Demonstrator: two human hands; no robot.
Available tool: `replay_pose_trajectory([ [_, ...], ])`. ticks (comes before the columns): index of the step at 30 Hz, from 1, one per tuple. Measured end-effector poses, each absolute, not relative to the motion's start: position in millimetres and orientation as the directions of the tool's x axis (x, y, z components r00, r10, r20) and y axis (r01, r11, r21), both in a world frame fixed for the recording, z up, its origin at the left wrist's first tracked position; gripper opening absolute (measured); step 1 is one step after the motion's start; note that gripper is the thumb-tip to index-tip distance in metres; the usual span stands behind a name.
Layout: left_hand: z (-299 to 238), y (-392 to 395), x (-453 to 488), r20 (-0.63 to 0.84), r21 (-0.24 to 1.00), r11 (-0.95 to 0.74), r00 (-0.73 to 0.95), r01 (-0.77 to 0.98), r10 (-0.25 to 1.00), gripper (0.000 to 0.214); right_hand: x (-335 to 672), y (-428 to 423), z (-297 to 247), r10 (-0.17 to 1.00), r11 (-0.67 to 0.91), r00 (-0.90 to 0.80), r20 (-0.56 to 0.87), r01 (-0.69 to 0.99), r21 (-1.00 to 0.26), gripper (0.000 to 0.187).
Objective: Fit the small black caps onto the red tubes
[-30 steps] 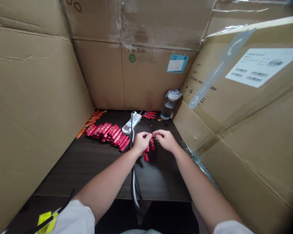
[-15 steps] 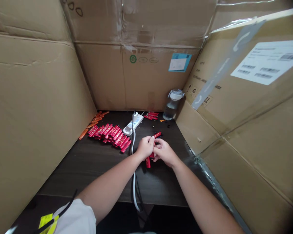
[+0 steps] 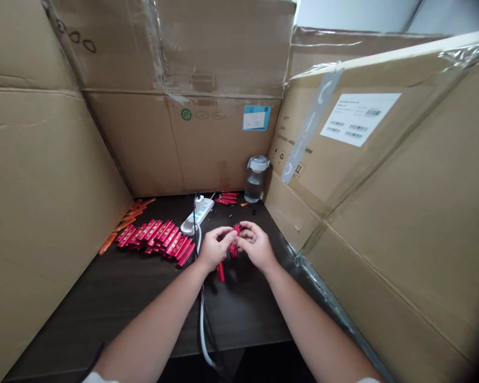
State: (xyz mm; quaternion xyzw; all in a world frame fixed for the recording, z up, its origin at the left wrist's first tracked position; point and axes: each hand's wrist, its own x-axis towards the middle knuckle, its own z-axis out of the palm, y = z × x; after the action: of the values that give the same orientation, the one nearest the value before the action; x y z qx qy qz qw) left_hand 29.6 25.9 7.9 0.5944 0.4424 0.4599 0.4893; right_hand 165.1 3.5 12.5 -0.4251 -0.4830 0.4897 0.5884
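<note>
- hands: left hand and right hand close together above the counter, fingers curled inward, neither spread open.
- held item: red piece between the hands, pinched by the fingers of both and partly hidden. exact grip and any small part on it cannot be made out.
- loose item: red stick on the counter just below the left hand, long axis pointing toward the person. kind of item unclear at this view.
- main batch: red batch left of the hands, many pieces side by side in slanting, overlapping rows.
- far batch: red group, only a few pieces, beyond the hands and behind the power strip.
- other parts: orange strips along the foot of the left cardboard wall; dark bits near the water bottle.
- progress (judgement): work looks mid-run. the main batch far outnumbers the far group and the pieces at the hands, so most of the red stock lies away from the hands. which batch counts as finished cannot be told.
- setting: white cable runs from the power strip down past the counter edge.
</note>
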Motion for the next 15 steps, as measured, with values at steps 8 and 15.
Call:
replay_pose_trajectory([
  [8, 9, 29, 25, 0.265, 0.945, -0.314, 0.339, 0.095, 0.903, 0.031, 173, 9, 8, 0.998, 0.070, 0.014, 0.068, -0.213, -0.975, 0.031],
  [15, 12, 29, 21, 0.249, 0.915, -0.356, 0.431, 0.188, 0.867, 0.030, 179, 11, 7, 0.992, 0.084, -0.088, 0.089, -0.056, -0.995, 0.028],
])
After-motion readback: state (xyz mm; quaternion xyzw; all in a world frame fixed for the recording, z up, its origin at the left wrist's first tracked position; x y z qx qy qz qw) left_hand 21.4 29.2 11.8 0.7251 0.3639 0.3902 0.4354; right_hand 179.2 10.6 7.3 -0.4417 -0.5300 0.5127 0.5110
